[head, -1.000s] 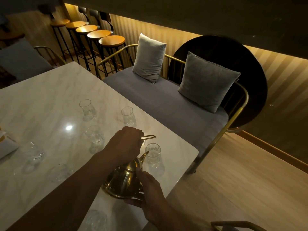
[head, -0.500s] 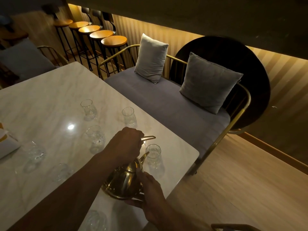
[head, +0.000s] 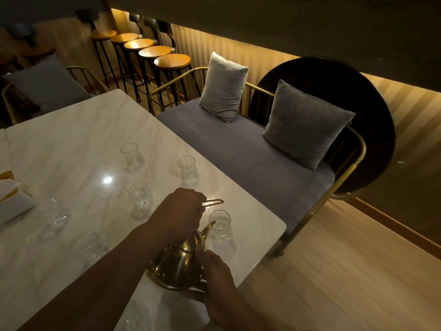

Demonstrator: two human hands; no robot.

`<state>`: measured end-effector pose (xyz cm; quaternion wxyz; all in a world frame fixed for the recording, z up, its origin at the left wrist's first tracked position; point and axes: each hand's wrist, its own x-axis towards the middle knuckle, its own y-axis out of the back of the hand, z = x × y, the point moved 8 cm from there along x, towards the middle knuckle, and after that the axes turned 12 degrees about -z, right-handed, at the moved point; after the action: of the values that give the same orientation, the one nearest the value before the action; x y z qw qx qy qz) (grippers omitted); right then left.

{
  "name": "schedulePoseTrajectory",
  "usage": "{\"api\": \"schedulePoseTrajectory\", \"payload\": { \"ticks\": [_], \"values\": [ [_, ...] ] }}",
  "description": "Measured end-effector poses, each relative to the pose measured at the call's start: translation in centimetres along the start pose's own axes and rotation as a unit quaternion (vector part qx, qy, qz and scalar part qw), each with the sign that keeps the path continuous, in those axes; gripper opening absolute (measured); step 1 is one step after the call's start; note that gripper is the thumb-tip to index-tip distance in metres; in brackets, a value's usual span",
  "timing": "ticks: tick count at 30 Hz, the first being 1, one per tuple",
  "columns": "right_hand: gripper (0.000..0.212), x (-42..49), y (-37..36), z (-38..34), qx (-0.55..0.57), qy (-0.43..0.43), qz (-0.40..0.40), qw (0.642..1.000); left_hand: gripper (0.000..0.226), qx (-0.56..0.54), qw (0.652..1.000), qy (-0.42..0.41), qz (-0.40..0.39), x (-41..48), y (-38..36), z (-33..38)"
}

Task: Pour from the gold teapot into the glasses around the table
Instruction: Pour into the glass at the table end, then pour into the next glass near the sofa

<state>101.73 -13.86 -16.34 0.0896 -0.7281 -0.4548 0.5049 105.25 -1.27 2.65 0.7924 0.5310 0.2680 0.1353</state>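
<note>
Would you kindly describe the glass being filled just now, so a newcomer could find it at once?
Start at the white marble table and go to its corner nearest the grey bench. The glass stands there, closest to that corner. Unlike the other glasses, it has the gold teapot spout tipped right at its rim.

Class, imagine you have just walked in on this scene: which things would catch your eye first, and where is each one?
First, the shiny gold metal teapot at the near edge of the white marble table, tilted with its spout over a small clear glass. The left hand grips its handle while the right hand steadies its body. Behind, two grey cushions sit on a gold-framed bench.
</note>
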Motion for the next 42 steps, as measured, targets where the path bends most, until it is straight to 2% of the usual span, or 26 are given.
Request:
{"api": "schedulePoseTrajectory", "payload": {
  "ticks": [12,21,29,34,38,42],
  "values": [
    [0.069,0.5,1.9,-0.3,-0.055,0.022,-0.017,0.998,0.038,-0.071,0.996,0.046,0.016,-3.1,-2.1,-2.7],
    [0.071,0.5,0.0,-1.8,-0.104,0.052,0.019,0.993,0.041,-0.095,0.995,0.026,0.016,-5.0,-1.7,-5.4],
    [0.065,1.1,-4.4,-7.8,-0.17,0.118,-0.008,0.978,0.037,-0.107,0.988,0.007,0.109,-4.7,4.7,-6.7],
    [0.059,3.0,-6.9,-12.2,-0.213,0.134,-0.037,0.967,0.037,-0.108,0.981,0.029,0.161,-3.1,8.4,-7.8],
    [0.058,5.5,-7.9,-15.4,-0.245,0.12,-0.073,0.959,0.037,-0.104,0.975,0.067,0.184,-0.9,9.9,-9.2],
    [0.066,8.4,-8.3,-17.3,-0.269,0.064,-0.111,0.955,0.036,-0.11,0.966,0.13,0.194,1.7,10.7,-10.5]
  ]
}}
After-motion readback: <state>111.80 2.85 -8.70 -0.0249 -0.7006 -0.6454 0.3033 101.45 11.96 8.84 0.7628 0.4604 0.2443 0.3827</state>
